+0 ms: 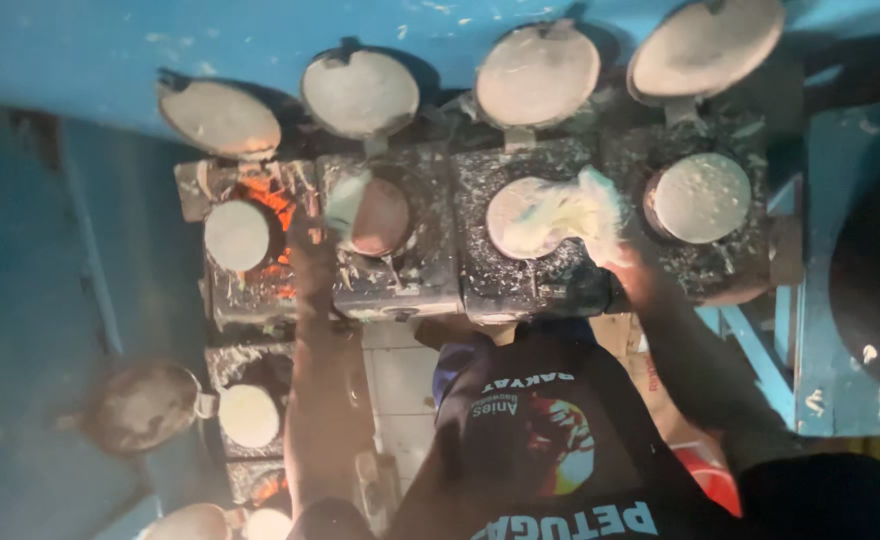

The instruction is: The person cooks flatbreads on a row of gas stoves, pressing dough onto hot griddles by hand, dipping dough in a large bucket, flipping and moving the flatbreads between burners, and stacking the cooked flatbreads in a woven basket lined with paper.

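**Both hands on the griddle row**

Centre of frame: I work a line of four round hot plates w/ hinged lids (538,75) tipped up along the blue wall (80,50). My left hand (312,245) is at the 2nd plate (380,215) from left, lifting a thin pale wafer (346,203) at its left edge; grip itself blurred, can't tell how tight. My right hand (615,255) closes on a crumpled pale wafer (555,215) over the 3rd plate (520,215), which lies left & up-frame of it. Flames (270,200) glow by the leftmost plate. Each wafer is nearest its own hand.
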